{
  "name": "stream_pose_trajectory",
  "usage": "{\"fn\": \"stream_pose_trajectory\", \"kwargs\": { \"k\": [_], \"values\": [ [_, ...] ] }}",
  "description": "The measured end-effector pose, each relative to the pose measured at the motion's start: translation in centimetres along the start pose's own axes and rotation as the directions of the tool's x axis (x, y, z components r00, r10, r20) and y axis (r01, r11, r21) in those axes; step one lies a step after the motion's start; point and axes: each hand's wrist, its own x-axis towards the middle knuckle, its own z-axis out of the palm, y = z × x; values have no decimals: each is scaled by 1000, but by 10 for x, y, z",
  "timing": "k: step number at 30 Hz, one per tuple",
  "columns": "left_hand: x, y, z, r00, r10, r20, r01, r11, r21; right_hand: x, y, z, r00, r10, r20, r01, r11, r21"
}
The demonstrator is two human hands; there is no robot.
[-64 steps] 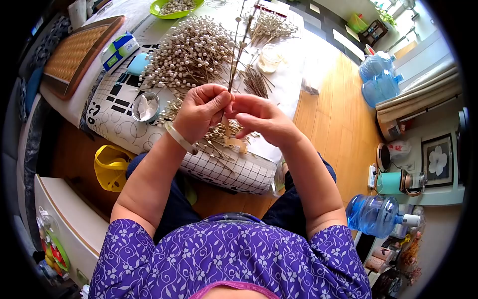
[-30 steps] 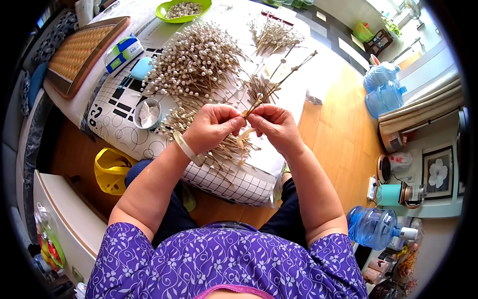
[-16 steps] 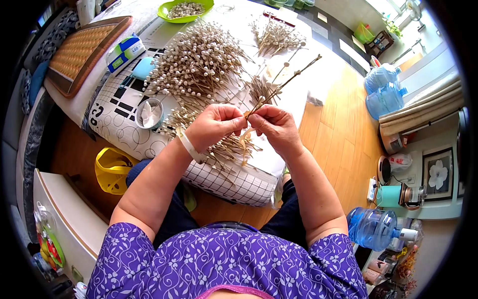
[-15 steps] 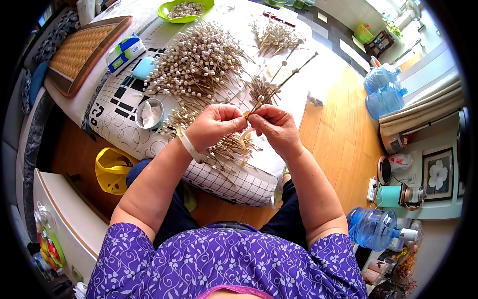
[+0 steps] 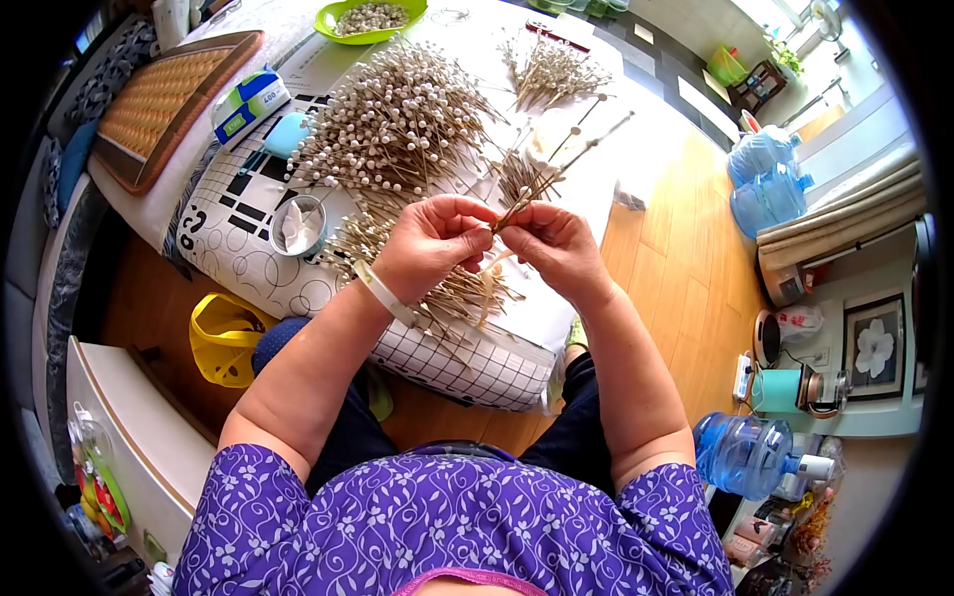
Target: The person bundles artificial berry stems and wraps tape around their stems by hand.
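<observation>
My left hand (image 5: 437, 243) and my right hand (image 5: 552, 246) meet over the near part of the table, both pinching the base of a thin brown branch (image 5: 571, 164) with small buds. The branch slants up to the right. A pale tape strip (image 5: 489, 282) hangs below my fingers. Beneath my hands lie cut stems with pale tips (image 5: 452, 301). Behind my left hand spreads a large heap of white-beaded stems (image 5: 393, 119). A short bundle of brown sticks (image 5: 517, 179) lies just beyond my fingertips, and a smaller beaded bunch (image 5: 550, 72) lies farther back.
On the patterned table cover (image 5: 243, 263) are a small tub (image 5: 298, 226) with white pieces, a light-blue item (image 5: 286, 136), a tissue pack (image 5: 250, 103) and a green bowl (image 5: 370, 22). A yellow bag (image 5: 224, 340) is at the lower left; water bottles (image 5: 745, 455) stand right.
From upright at first, the branch has tilted over to the right. My right hand's fingers have gone from spread to pinching at its base. Lately only small finger movements show.
</observation>
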Motion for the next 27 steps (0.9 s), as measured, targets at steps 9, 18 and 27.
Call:
{"fn": "stream_pose_trajectory", "kwargs": {
  "k": [9,18,27],
  "values": [
    [-2,-7,9,985,164,-57,-160,984,75,-2,4,1,992,-115,-55,109,989,-102],
    [-4,-5,6,833,548,75,-467,626,624,-1,6,10,997,-7,-72,16,991,131],
    [-3,1,7,996,8,-84,-3,999,53,0,12,12,992,32,-124,-14,990,139]
  ]
}}
